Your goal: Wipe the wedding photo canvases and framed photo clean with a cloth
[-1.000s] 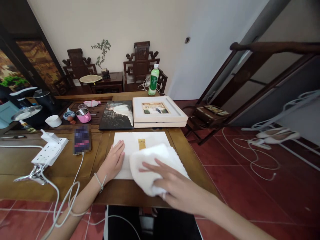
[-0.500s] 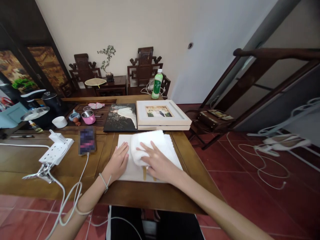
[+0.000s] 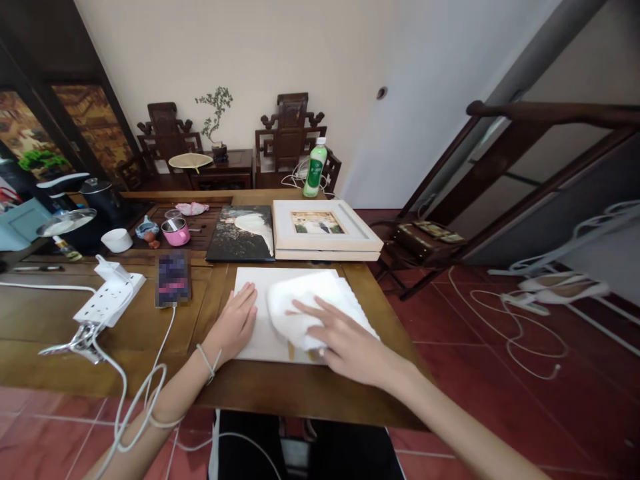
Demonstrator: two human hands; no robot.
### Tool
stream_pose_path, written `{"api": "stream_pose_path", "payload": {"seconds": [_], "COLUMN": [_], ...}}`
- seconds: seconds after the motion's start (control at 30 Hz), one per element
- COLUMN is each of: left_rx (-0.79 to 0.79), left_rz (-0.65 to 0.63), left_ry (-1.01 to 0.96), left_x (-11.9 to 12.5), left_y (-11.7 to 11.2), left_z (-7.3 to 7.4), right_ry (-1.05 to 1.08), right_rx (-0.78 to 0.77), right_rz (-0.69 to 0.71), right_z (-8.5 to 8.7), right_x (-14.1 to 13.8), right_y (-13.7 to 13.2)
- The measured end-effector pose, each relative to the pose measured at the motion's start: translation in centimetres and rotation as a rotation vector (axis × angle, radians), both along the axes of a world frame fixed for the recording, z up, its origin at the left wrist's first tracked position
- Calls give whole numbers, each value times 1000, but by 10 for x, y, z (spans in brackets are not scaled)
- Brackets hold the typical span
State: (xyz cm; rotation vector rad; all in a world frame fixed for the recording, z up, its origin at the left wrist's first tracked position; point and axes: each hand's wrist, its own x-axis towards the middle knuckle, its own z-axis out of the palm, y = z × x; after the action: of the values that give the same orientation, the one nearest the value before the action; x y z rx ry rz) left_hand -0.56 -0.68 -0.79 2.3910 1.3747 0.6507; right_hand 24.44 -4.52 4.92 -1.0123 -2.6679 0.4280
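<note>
A flat white panel [image 3: 257, 343] lies near the front edge of the wooden table. Across its right part is a folded, fluffy white towel [image 3: 295, 300], blurred by motion, whose right side reaches past the panel. My right hand [image 3: 345, 340] has hold of the towel from above, its fingers spread over it and pressing down. My left hand [image 3: 239, 320] rests flat on the panel's left edge, fingers stretched out, holding nothing. Small brownish strips show on the panel below the towel; the rest of that side is covered.
Behind the panel lie a dark picture [image 3: 240, 237] and a pale framed photo [image 3: 325, 230], with a green bottle [image 3: 315, 170] beyond. A power strip [image 3: 110, 297], a phone [image 3: 173, 280] and loose white cables [image 3: 125, 400] are on the left. A pink cup [image 3: 175, 233] stands farther back.
My right hand and the towel have slid right and towards me over the panel. More of the panel's upper left shows. My left hand has stayed in place.
</note>
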Motion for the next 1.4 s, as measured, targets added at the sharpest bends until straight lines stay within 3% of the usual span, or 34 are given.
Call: {"api": "stream_pose_path", "payload": {"seconds": [0.13, 0.2, 0.37, 0.47, 0.53, 0.73, 0.93, 1.23, 1.4], "left_rx": [-58, -73, -15, 0, -19, -25, -2, -20, -25], "left_rz": [5, 19, 65, 76, 68, 15, -5, -19, -13], "left_ry": [-53, -115, -262, -282, -261, -65, -19, -32, -4], "left_x": [1, 0, -1, -2, -1, 1, 2, 2, 1], "left_y": [-2, -4, -6, -6, -6, -3, -2, -2, -2], "left_z": [5, 9, 18, 18, 17, 7, 6, 9, 5], "right_ry": [-42, -79, -66, 38, 75, 45, 9, 94, 112], "right_rx": [72, 72, -20, -57, -95, -135, -34, -88, -122], "right_rz": [-169, -171, 150, 333, 364, 166, -141, -44, -61], "right_z": [-8, -6, 2, 3, 7, 29, 19, 18, 14], "right_x": [-27, -43, -63, -53, -41, -13, -16, -85, -69], "right_y": [26, 29, 15, 0, -10, -15, 34, 103, 105]}}
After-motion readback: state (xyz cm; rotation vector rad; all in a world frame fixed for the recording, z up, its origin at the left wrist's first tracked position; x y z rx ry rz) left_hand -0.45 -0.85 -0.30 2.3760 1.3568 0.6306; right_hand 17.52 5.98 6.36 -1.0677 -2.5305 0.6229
